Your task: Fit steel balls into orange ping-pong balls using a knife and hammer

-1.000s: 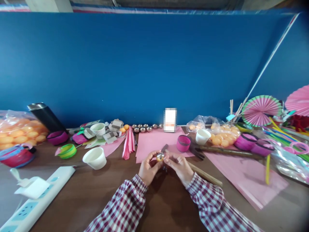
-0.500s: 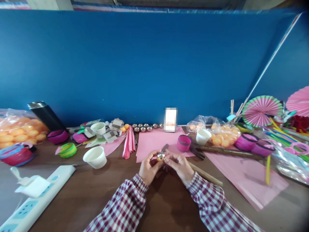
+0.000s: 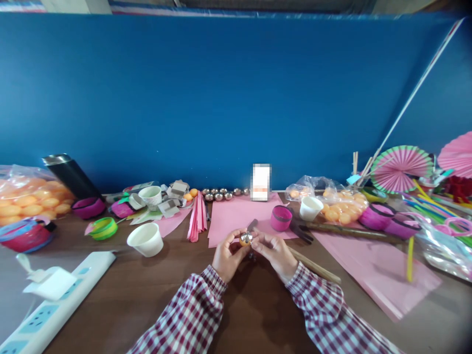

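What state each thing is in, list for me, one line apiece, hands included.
Shiny ball: held
Left hand: closed on the ball
Right hand: at the ball's edge, grip unclear
Nearest white cup: upright, open-topped
Pink-and-green fan: spread open
Power strip: white adapter on it
Left plastic bag: filled with orange balls

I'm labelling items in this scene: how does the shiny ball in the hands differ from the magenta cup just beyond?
The shiny ball is mirror-like, silvery above and orange-gold below; the magenta cup is duller, with a dark rim.
The shiny ball looks smaller than the magenta cup.
The left hand holds the shiny ball, the right hand close beside; the magenta cup stands unheld.
Both are rounded.
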{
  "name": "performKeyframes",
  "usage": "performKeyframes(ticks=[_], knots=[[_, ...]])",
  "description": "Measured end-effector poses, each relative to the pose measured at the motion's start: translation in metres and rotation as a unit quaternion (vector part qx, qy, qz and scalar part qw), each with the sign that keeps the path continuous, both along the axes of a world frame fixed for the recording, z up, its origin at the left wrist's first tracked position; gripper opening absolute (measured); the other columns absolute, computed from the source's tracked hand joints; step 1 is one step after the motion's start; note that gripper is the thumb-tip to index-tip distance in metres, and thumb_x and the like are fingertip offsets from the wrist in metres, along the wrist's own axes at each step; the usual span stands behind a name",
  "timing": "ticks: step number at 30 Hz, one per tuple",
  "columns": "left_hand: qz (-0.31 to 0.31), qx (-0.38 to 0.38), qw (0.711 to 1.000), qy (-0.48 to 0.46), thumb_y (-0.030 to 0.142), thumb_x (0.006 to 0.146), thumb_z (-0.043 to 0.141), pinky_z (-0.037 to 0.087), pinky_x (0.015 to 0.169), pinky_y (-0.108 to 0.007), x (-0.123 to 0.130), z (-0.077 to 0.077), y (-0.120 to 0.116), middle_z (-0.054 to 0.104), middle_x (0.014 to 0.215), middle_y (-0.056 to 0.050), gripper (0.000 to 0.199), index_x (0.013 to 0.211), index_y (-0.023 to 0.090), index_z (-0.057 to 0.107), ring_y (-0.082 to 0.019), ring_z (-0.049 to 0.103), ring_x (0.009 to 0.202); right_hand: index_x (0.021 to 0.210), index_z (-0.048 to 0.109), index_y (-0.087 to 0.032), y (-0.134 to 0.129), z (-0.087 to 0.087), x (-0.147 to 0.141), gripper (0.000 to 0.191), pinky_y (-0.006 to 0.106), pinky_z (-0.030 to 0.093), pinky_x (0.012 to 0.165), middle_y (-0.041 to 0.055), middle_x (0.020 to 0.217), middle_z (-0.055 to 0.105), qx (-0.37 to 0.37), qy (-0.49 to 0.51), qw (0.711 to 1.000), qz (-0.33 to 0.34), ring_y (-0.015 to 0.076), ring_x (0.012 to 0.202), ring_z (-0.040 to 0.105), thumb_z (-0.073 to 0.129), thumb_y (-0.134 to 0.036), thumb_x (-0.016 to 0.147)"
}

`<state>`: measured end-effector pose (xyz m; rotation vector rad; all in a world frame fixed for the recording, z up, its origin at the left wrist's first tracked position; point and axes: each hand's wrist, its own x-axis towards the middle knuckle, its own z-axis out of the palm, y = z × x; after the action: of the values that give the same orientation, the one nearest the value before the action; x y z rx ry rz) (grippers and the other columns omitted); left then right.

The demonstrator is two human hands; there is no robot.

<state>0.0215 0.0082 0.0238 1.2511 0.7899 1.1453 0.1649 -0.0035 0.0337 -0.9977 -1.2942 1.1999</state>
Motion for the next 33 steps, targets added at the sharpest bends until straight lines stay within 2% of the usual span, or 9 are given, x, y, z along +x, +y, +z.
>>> performKeyframes(ticks=[10, 16, 23, 33], knots=[[0.006, 0.000, 1.000, 0.004, 0.024, 0.063, 0.064, 0.047, 0.078, -0.036, -0.0003, -0.0001, -0.0006, 0.061, 0.103, -0.009, 0.046, 0.106, 0.015, 0.050, -0.022, 0.059, 0.088, 0.061, 0.058, -0.016, -0.0019, 0.0009, -0.0003, 0.022, 0.023, 0.041, 0.056, -0.0008, 0.065, 0.057, -0.022, -0.016, 1.000, -0.005, 0.0096, 0.058, 0.048, 0.063, -0.037, 0.063], [0.022, 0.043, 0.998, 0.029, 0.022, 0.066, 0.061, 0.045, 0.082, -0.036, -0.0003, -0.0039, 0.0003, 0.061, 0.104, -0.009, 0.043, 0.107, 0.015, 0.051, -0.022, 0.057, 0.093, 0.060, 0.060, -0.015, -0.0023, 0.0015, 0.0002, 0.024, 0.022, 0.040, 0.056, -0.0004, 0.064, 0.057, -0.026, -0.010, 1.000, 0.002, 0.0096, 0.058, 0.048, 0.064, -0.038, 0.062], [0.065, 0.094, 0.991, 0.075, 0.021, 0.067, 0.060, 0.042, 0.087, -0.037, -0.0012, 0.0002, -0.0028, 0.062, 0.102, -0.007, 0.038, 0.105, 0.017, 0.056, -0.023, 0.056, 0.096, 0.060, 0.061, -0.015, -0.0031, -0.0005, -0.0009, 0.025, 0.025, 0.041, 0.054, 0.0009, 0.059, 0.060, -0.052, 0.010, 0.998, 0.015, 0.0117, 0.053, 0.051, 0.064, -0.040, 0.062], [0.090, 0.132, 0.979, 0.125, 0.022, 0.069, 0.058, 0.041, 0.088, -0.035, -0.0019, -0.0016, -0.0029, 0.062, 0.103, -0.006, 0.037, 0.105, 0.019, 0.057, -0.022, 0.055, 0.097, 0.063, 0.061, -0.015, -0.0026, -0.0072, -0.0013, 0.023, 0.024, 0.041, 0.055, 0.0003, 0.059, 0.060, -0.063, 0.060, 0.996, -0.012, 0.0111, 0.054, 0.052, 0.068, -0.036, 0.059]])
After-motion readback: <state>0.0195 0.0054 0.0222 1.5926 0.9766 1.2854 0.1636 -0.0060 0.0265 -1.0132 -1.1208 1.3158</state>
